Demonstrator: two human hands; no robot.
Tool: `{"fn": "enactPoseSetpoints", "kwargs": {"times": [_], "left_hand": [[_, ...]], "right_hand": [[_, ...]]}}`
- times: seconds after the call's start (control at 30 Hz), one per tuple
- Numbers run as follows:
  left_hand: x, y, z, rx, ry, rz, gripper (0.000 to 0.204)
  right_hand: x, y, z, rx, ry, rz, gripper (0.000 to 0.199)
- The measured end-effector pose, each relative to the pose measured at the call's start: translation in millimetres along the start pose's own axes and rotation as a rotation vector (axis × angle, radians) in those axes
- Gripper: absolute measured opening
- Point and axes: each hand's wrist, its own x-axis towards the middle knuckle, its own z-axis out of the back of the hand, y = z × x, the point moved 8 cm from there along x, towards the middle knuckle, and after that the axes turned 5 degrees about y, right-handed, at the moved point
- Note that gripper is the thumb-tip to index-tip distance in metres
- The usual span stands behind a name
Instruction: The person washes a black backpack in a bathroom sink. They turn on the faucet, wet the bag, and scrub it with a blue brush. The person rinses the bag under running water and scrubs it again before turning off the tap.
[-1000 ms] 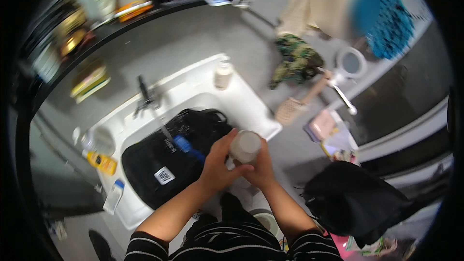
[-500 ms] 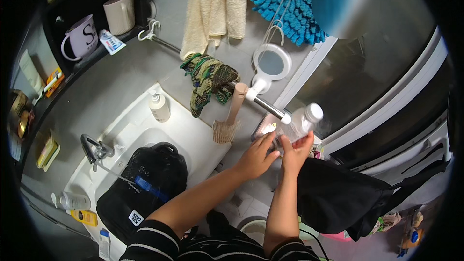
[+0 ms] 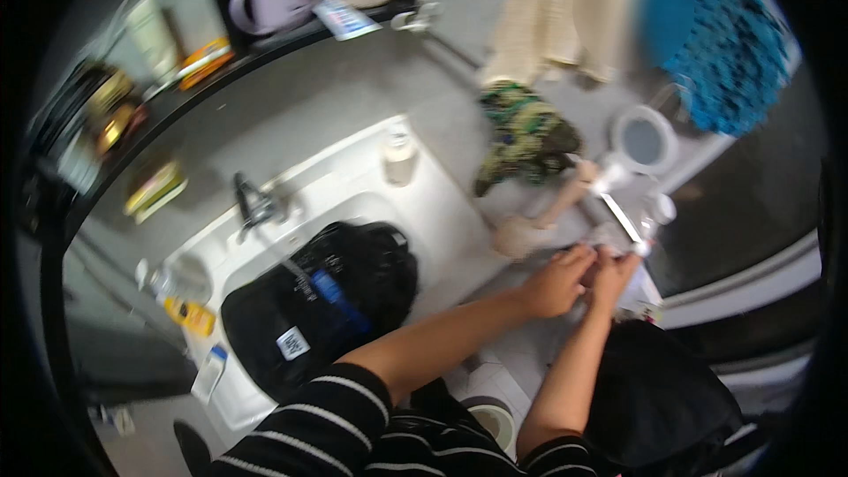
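**Both hands meet at a small bottle beside the basin**

Nearest the camera, two forearms come out of striped black-and-white sleeves and run up and to the right. The left hand [image 3: 555, 281] and right hand [image 3: 611, 272] come together at a small pale bottle [image 3: 652, 216] with a white cap, at the edge of a narrow shelf [image 3: 643, 293] to the right of the basin. The fingers look curled about its lower part, but blur hides the grip, so whether either hand truly clasps it cannot be told. Two hands on so slight a thing suggest one steadying while the other works.

Left of the arms, a black backpack [image 3: 322, 305] lies in the white sink [image 3: 439, 212], the bowl cradling it so it cannot slide. The faucet [image 3: 254, 204] stands at the back rim, with a soap bottle [image 3: 399, 153] just beside the bowl, within easy reach.

Farther off, a patterned cloth [image 3: 526, 132] and a pale towel [image 3: 552, 13] hang on the wall, and a round mirror [image 3: 643, 140] stands beneath a blue mop head [image 3: 729, 53]. A mug [image 3: 274, 4] rests on the high wall shelf.
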Motion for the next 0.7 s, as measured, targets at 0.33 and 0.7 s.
{"fn": "enactPoseSetpoints", "kwargs": {"times": [0.33, 0.7], "left_hand": [[-290, -46, 154, 0.12, -0.416, 0.345, 0.033], [-817, -80, 261, 0.39, -2.113, 1.552, 0.06]], "right_hand": [[-147, 119, -76, -0.161, -0.031, 0.401, 0.074], [-362, 208, -272, 0.032, 1.022, 0.501, 0.056]]}}
